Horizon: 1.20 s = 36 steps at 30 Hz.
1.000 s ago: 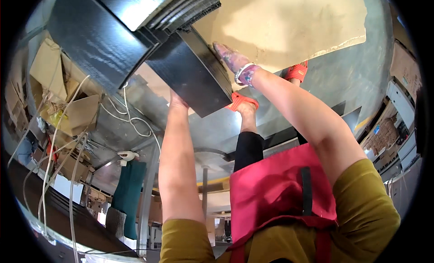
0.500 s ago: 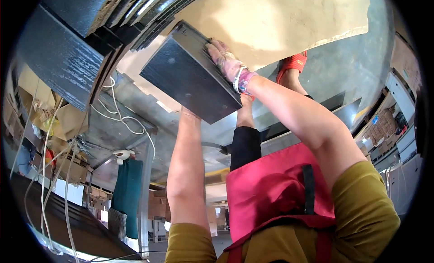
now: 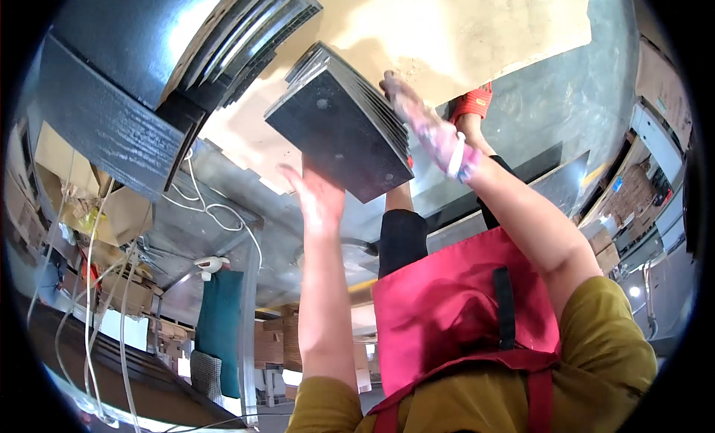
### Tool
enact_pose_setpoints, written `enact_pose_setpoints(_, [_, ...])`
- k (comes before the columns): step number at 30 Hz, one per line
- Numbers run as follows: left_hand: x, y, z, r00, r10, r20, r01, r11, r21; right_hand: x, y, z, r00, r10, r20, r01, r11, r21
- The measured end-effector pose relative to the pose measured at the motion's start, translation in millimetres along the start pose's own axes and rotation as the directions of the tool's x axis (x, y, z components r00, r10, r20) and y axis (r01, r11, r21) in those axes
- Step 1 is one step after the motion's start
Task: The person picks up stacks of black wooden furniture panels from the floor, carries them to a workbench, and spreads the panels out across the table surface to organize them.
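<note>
A stack of narrow dark panels [image 3: 331,124] stands in the middle, its edges slightly uneven along the top and right side. My bare left hand [image 3: 322,193] is at the stack's near left side, thumb stretched away from it. The other left fingers are partly hidden by the panels. Just right of the stack, my right hand [image 3: 421,119] wears a stained pinkish glove and a white band at the wrist. Its fingers are extended and slightly blurred, apart from the panels, holding nothing.
Larger stacked dark boards [image 3: 112,105] rise at the upper left. A pale sheet [image 3: 477,31] covers part of the grey floor. White cable [image 3: 223,207] lies left of my left arm, near a teal cloth [image 3: 220,314]. Dark strips [image 3: 547,165] lie right of my legs.
My right hand has come off the stack's right side and moved right. The left hand now shows more, thumb spread. The panels, flush before, now look fanned apart at their edges.
</note>
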<state>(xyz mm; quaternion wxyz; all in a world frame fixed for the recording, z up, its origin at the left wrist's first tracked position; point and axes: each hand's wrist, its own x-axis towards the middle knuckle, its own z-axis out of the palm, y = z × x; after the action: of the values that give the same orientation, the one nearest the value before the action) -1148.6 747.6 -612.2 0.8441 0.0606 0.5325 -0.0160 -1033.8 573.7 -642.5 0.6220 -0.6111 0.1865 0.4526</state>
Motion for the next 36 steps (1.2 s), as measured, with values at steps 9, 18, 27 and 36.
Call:
enact_pose_setpoints(9, [-16,-18,22,0.981,0.091,-0.172,-0.007,0.899,0.437,-26,-19,6,0.95,0.0,0.312,0.236,0.655,-0.718])
enact_pose_setpoints(18, [-34,-12,43,0.979,0.17,-0.108,-0.098,0.871,0.48,-34,-24,18,0.949,-0.077,0.306,0.273,0.69,-0.671])
enact_pose_setpoints(27, [-36,-18,50,0.963,0.152,-0.221,-0.042,0.9,0.434,-39,-41,18,0.947,-0.085,0.309,0.289,0.648,-0.705])
enact_pose_setpoints(36, [-76,-70,83,0.962,-0.188,-0.197,0.27,0.757,0.595,-155,-61,-29,0.998,0.056,-0.009,-0.056,0.993,-0.108])
